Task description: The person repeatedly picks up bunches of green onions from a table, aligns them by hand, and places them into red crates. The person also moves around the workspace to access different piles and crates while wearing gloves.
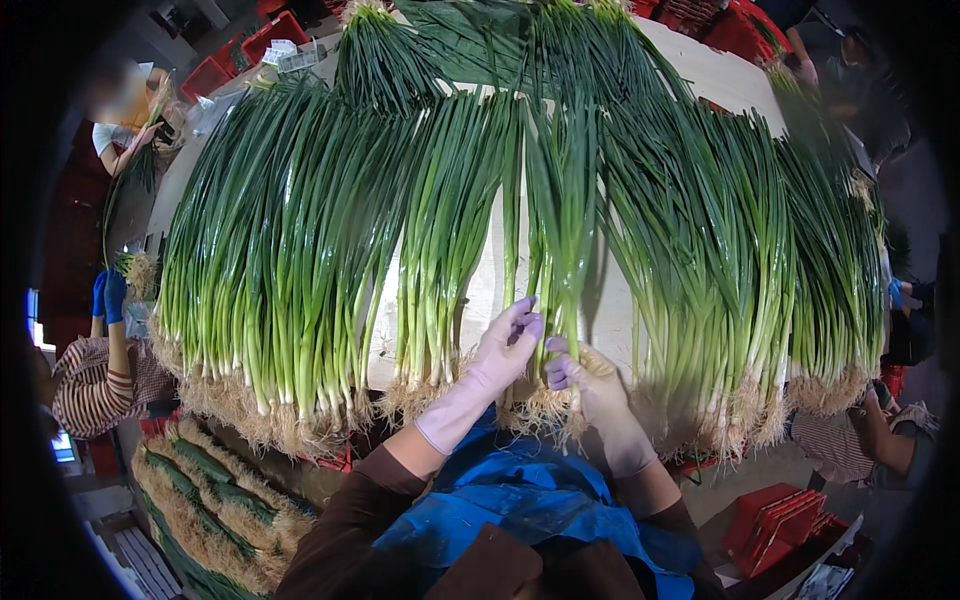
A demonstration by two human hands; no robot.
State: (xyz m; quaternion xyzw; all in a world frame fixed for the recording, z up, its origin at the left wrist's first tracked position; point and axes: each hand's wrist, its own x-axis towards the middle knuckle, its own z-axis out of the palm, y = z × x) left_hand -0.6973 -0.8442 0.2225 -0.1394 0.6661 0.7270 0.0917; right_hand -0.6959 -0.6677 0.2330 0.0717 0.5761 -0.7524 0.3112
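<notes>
Long green onions (575, 240) with white stems and stringy roots stand out from the piles in front of me. My right hand (596, 385), in a pale glove, has its fingers curled around a green onion low on its stem. Roots hang just below that hand. My left hand (503, 352), gloved as well, is beside the same stalks, a little higher. Its thumb and fingertips are pinched together, and what they hold is hidden. Below the left hand lies a small clump of roots (535, 405) at the table's near edge.
Broad rows of green onions lie left (290, 250) and right (700, 260) on the pale table (485, 290). Rooted bundles (215, 500) are stacked at lower left. Red crates (780, 525) stand lower right. Co-workers are at both sides; one wears blue gloves (110, 295).
</notes>
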